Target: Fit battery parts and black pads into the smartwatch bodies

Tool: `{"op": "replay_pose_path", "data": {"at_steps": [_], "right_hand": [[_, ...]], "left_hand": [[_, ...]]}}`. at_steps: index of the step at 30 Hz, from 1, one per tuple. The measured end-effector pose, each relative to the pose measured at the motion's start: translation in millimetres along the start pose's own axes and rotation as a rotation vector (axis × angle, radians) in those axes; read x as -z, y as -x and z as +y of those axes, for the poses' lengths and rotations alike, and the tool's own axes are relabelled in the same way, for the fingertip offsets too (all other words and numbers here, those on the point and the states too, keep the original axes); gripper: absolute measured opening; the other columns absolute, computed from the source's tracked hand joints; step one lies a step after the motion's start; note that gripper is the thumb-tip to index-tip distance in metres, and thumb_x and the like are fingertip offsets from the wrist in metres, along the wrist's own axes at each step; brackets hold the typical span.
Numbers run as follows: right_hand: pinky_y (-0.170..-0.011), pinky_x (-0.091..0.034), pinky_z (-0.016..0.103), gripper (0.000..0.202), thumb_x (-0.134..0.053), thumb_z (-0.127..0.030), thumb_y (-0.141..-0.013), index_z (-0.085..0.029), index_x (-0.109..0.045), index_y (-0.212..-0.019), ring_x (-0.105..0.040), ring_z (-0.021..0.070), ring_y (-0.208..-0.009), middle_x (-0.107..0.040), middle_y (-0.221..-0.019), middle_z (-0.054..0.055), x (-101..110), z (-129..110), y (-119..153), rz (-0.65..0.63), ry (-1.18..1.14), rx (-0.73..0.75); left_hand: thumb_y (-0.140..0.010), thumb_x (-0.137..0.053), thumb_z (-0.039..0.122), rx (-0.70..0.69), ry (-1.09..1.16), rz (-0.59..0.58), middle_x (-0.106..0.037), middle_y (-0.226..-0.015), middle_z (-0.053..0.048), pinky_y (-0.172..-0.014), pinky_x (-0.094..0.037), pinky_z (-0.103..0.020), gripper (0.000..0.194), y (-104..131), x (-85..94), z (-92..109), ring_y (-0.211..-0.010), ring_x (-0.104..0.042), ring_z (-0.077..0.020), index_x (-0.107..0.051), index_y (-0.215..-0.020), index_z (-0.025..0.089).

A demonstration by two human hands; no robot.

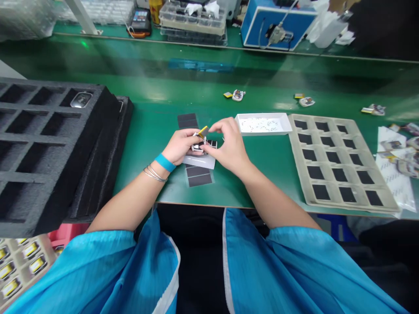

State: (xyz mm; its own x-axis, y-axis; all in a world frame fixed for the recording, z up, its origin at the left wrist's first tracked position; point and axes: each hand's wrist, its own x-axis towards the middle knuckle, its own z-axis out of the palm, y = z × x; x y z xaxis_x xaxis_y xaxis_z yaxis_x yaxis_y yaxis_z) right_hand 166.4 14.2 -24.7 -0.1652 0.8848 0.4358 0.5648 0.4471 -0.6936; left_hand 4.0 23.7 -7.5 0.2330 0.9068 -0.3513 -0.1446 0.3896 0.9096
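My left hand (180,146) is closed round a small white device (197,148) with a yellow-edged battery (203,131) tilted up from it. The thumb and fingers of my right hand (231,146) are curled close to the device's right side, the thumb near or against it; whether something tiny is between them cannot be made out. Beneath the hands lie a white sheet (204,162) and a strip of black rectangular pieces (199,175) on the green table (262,179).
A white box (264,132) of tiny parts and a beige tray (331,165) with black squares sit at the right. Black foam trays (49,161) are stacked at the left. Several opened devices lie farther back, one of them (238,95) beyond the hands.
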Motion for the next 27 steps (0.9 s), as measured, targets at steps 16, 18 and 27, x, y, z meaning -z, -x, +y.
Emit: {"op": "replay_pose_path", "data": {"at_steps": [16, 18, 27], "right_hand": [[-0.096, -0.049, 0.041, 0.01, -0.068, -0.033, -0.088, -0.024, -0.073, -0.086, -0.065, 0.0217, -0.094, -0.074, -0.095, 0.002, -1.1, -3.5, 0.3, 0.127, -0.137, -0.027], [-0.106, -0.043, 0.048, 0.009, -0.067, -0.031, -0.089, -0.026, -0.074, -0.087, -0.065, 0.022, -0.092, -0.074, -0.094, 0.001, -2.5, -4.1, 1.3, 0.097, -0.091, 0.011], [-0.122, -0.022, 0.06, 0.013, -0.06, -0.03, -0.093, -0.031, -0.073, -0.091, -0.056, 0.0255, -0.111, -0.07, -0.106, 0.001, 2.0, -2.8, 2.7, -0.049, 0.046, 0.177]], "left_hand": [[-0.066, -0.073, 0.009, -0.031, 0.009, -0.121, -0.069, -0.075, 0.0, -0.064, -0.059, -0.024, 0.031, 3.6, -1.8, 0.6, -0.068, -0.07, -0.0145, -0.069, -0.096, 0.015], [-0.068, -0.069, 0.009, -0.022, 0.029, -0.111, -0.069, -0.074, 0.0, -0.065, -0.06, -0.025, 0.027, 2.1, -1.4, 0.4, -0.067, -0.069, -0.0137, -0.07, -0.094, 0.015], [-0.08, -0.065, 0.013, 0.023, 0.222, -0.153, -0.074, -0.091, -0.005, -0.082, -0.061, -0.028, 0.027, -0.1, 8.3, 5.7, -0.082, -0.071, -0.0134, -0.071, -0.105, 0.016]]}}
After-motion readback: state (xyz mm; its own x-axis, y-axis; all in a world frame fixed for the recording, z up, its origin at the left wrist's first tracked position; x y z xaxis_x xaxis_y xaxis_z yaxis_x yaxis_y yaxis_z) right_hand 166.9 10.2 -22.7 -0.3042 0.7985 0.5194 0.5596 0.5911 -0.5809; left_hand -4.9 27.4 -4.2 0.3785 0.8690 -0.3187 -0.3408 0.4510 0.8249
